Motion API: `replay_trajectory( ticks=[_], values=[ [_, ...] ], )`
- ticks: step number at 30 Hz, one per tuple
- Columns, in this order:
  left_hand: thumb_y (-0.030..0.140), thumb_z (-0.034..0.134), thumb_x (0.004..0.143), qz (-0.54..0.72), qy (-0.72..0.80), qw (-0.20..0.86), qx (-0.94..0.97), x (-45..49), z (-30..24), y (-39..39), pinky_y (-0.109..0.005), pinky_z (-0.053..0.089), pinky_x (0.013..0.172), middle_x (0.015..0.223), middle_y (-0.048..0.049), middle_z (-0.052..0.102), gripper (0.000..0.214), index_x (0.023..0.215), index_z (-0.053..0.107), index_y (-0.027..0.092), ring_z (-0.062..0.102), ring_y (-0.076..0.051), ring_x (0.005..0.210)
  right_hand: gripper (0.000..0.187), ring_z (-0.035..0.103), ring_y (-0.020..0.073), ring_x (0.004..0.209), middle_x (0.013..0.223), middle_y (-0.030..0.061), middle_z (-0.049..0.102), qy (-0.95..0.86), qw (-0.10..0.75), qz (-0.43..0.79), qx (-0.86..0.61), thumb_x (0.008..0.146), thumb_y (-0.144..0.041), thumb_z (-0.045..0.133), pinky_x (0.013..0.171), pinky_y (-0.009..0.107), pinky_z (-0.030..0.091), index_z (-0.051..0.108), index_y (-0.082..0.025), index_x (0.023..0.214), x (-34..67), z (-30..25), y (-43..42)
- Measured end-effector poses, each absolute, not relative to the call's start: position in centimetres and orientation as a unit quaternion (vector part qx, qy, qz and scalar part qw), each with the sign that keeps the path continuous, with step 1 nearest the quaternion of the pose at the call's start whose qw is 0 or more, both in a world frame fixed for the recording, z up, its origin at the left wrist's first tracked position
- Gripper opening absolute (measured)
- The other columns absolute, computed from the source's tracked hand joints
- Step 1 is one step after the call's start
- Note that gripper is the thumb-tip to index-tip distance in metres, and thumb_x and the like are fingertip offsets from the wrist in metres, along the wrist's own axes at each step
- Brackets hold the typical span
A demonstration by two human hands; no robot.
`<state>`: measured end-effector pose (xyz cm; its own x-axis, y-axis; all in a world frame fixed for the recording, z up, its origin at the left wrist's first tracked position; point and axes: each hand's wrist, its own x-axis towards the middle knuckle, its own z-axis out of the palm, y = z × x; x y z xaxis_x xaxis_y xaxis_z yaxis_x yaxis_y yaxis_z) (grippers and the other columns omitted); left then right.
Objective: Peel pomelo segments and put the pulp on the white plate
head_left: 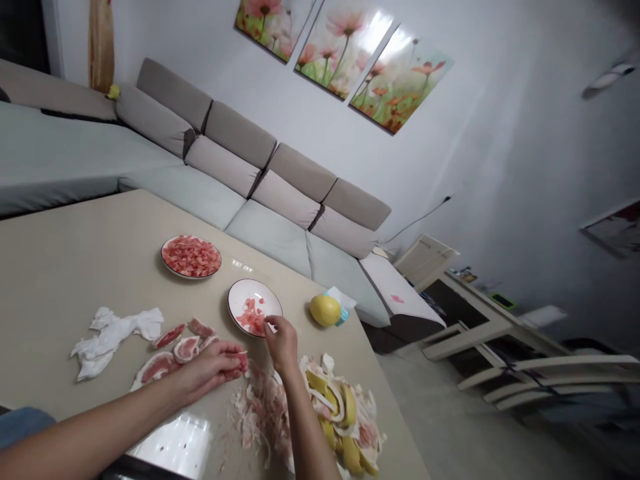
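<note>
My left hand (213,368) rests low on the beige table (75,267), fingers curled round a pink pomelo segment (240,361). My right hand (281,341) hovers at the near rim of a small white plate (255,307), fingertips pinched on a small pale bit of fruit. That plate holds a few pink flesh pieces. Several unpeeled pink segments (173,347) lie just left of my left hand. A fuller plate of pink flesh (191,256) sits farther back left.
A heap of yellow peel and white pith (325,407) lies right of my right forearm. Crumpled white tissue (113,333) is at left, a whole yellow pomelo (325,310) near the table's far edge. A grey sofa (260,193) stands behind.
</note>
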<state>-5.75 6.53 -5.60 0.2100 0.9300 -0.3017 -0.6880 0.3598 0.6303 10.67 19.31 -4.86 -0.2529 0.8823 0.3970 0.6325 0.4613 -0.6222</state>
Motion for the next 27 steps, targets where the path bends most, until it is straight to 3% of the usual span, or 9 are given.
replay_trajectory(
  ticks=[2, 6, 12, 21, 27],
  values=[
    [0.014, 0.083, 0.061, 0.533, 0.324, 0.758, 0.189, -5.8, -5.7, 6.5, -0.031, 0.047, 0.087, 0.086, -0.0061, 0.07, 0.032, 0.089, 0.066, 0.013, 0.065, -0.017, 0.084, 0.015, 0.064, 0.0224, 0.076, 0.084, 0.0092, 0.07, -0.778, 0.365, 0.186, -0.477, 0.081, -0.024, 0.058, 0.075, 0.036, 0.051, 0.071, -0.017, 0.082, 10.8, -4.3, 18.1],
    [0.014, 0.082, 0.064, 0.525, 0.31, 0.768, 0.196, -5.8, -5.8, 6.4, -0.035, 0.047, 0.09, 0.087, -0.0083, 0.07, 0.031, 0.091, 0.067, 0.011, 0.066, -0.019, 0.085, 0.021, 0.065, 0.0176, 0.076, 0.088, 0.0056, 0.069, -0.802, 0.342, 0.25, -0.42, 0.085, -0.022, 0.058, 0.07, 0.029, 0.053, 0.068, -0.019, 0.103, 11.3, -2.0, 14.5],
    [0.015, 0.079, 0.069, 0.513, 0.311, 0.772, 0.211, -5.9, -4.9, 5.7, -0.035, 0.046, 0.091, 0.093, -0.009, 0.071, 0.03, 0.095, 0.067, 0.012, 0.065, -0.021, 0.092, 0.036, 0.059, 0.0165, 0.082, 0.104, 0.0049, 0.06, -0.848, 0.275, 0.288, -0.351, 0.077, -0.025, 0.076, 0.073, 0.028, 0.052, 0.067, -0.027, 0.111, 12.9, -0.3, 8.7],
    [0.015, 0.081, 0.065, 0.463, 0.307, 0.793, 0.25, -5.9, -4.2, 5.4, -0.033, 0.045, 0.085, 0.087, -0.0056, 0.07, 0.031, 0.093, 0.068, 0.012, 0.064, -0.017, 0.081, 0.014, 0.061, 0.0156, 0.073, 0.085, 0.0036, 0.069, -0.819, 0.284, 0.334, -0.37, 0.087, -0.026, 0.064, 0.067, 0.026, 0.048, 0.071, -0.022, 0.098, 13.1, -0.6, 8.3],
    [0.015, 0.08, 0.064, 0.432, 0.307, 0.802, 0.275, -6.0, -3.4, 5.1, -0.032, 0.047, 0.077, 0.079, -0.0015, 0.066, 0.027, 0.088, 0.069, 0.015, 0.061, -0.016, 0.074, 0.025, 0.056, 0.0123, 0.057, 0.07, 0.0021, 0.068, -0.715, 0.287, 0.481, -0.419, 0.087, -0.04, 0.062, 0.055, 0.022, 0.044, 0.072, -0.018, 0.083, 13.6, -0.8, 8.6]
  ],
)
